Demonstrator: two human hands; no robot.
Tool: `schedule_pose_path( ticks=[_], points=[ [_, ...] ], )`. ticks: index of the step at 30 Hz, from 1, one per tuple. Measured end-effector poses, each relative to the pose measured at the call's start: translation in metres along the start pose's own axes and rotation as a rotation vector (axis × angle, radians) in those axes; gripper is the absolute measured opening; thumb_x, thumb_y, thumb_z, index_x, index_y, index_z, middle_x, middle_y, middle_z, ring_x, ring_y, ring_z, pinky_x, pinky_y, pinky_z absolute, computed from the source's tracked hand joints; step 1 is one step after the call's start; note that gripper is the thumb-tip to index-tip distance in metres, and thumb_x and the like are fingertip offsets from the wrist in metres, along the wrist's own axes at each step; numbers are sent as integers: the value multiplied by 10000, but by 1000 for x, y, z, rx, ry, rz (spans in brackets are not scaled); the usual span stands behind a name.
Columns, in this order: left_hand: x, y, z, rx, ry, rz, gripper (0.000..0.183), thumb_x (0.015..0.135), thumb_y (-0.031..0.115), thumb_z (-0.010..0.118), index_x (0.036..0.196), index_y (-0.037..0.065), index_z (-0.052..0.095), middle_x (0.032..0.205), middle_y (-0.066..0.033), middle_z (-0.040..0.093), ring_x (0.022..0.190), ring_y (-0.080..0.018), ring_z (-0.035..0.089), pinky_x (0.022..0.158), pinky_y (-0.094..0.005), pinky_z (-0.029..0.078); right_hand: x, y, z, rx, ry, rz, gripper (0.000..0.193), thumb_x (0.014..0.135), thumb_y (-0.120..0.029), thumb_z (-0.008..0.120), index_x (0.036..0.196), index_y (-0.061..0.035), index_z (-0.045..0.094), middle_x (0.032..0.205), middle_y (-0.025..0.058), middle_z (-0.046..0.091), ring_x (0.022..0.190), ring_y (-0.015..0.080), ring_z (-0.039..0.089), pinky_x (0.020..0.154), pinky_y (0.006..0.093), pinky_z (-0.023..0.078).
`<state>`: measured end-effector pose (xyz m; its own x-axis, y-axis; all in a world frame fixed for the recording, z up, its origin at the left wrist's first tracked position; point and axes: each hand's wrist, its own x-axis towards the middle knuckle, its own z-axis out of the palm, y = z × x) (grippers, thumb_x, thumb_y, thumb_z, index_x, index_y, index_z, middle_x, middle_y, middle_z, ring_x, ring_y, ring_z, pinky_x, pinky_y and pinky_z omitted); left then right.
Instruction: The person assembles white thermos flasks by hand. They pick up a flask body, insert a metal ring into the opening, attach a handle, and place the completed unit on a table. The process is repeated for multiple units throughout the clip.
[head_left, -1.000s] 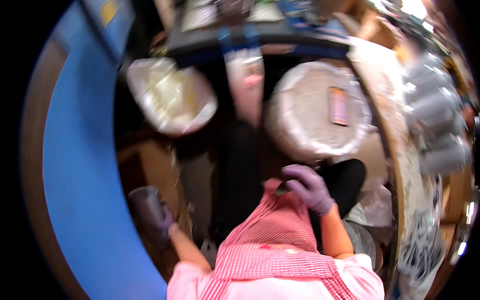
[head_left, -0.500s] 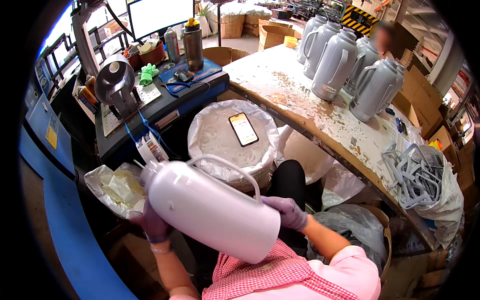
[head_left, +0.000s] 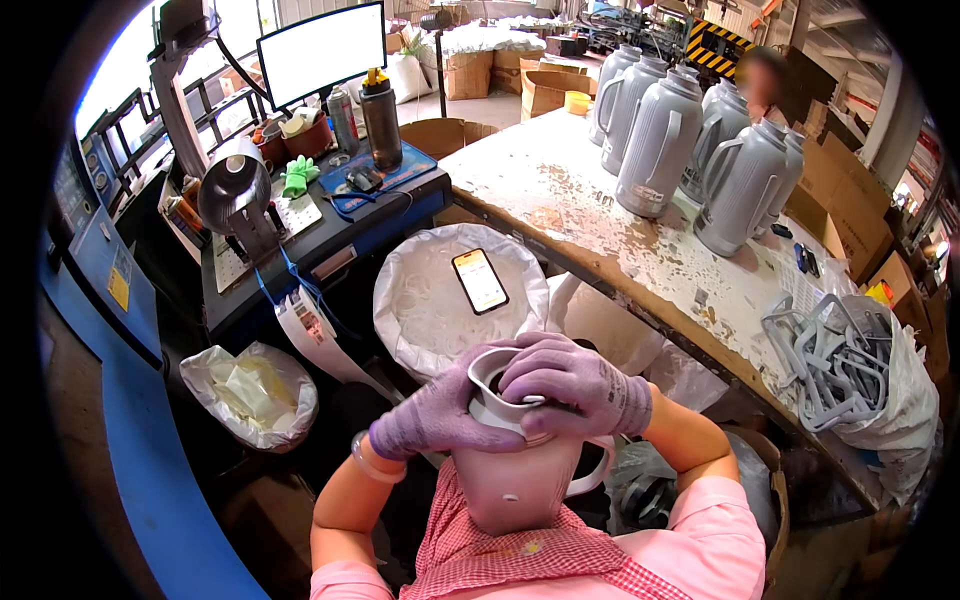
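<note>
A pale grey plastic jug body with a white collar at its mouth (head_left: 515, 455) stands upright in the person's lap, against a red-and-white checked apron (head_left: 500, 560), its open top facing the camera. The left hand (head_left: 435, 420), in a purple knitted glove, is wrapped around the collar from the left, fingers curled closed against the rim. The right hand (head_left: 575, 380), gloved the same way, lies over the top of the mouth from the right, fingers bent down onto the rim and partly covering the opening (both hands are closed on the jug, touching each other at the collar). A loop handle shows at the jug's right side, below the right wrist.

Just beyond the hands sits a white woven sack (head_left: 450, 300) with a black smartphone (head_left: 480, 280) lying flat on top. To the right runs a scuffed white workbench (head_left: 600, 220), bearing a group of grey upright jugs with handles (head_left: 690, 140). A bag of loose grey plastic handles (head_left: 840, 370) sits at the bench's near end. Left of the person's lap is a clear plastic bag of pale scraps (head_left: 250, 390).
</note>
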<state>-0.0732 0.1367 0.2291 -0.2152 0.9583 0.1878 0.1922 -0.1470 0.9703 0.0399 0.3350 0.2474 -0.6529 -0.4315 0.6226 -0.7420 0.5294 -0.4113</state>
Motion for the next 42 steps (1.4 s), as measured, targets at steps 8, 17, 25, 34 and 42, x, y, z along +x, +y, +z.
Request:
schedule_pose_path(
  ticks=[8,17,25,34,42],
  points=[
    [16,-5,20,-65,54,7,713,764,314,849,1318,-15,544,1241,-124,613,1159,-193,570,1011,-350,454,-10,7,3,-30,-59,37,205,904,-198,584,752,-68,630,683,82,579,725,297,621,962,470,483],
    [-3,-8,6,-68,261,-134,644,733,248,875,1268,13,603,1175,-84,675,1071,-165,627,963,-317,482,23,23,-58,-361,908,287,133,973,-70,460,1023,-18,572,909,120,613,793,225,609,782,366,519],
    [-106,1,-42,-118,849,141,813,551,299,870,1223,-78,610,1268,-150,631,1119,-218,624,1010,-360,469,89,111,-130,-762,1204,-118,246,1004,-158,564,1161,27,606,1121,126,655,990,215,651,860,335,552],
    [-140,-41,-19,336,1029,162,825,542,289,961,1211,-37,605,1290,-235,577,1183,-319,602,1017,-423,496,85,311,43,-184,-350,321,350,986,-322,541,1266,-132,632,1177,147,683,1020,262,674,926,341,513],
    [-136,-65,-14,482,938,53,752,572,300,947,1173,-23,631,1257,-228,612,1157,-334,619,1006,-418,496,38,288,190,-558,-759,722,425,831,-486,671,1159,-220,714,1161,84,698,1085,291,665,910,414,527]
  ],
)
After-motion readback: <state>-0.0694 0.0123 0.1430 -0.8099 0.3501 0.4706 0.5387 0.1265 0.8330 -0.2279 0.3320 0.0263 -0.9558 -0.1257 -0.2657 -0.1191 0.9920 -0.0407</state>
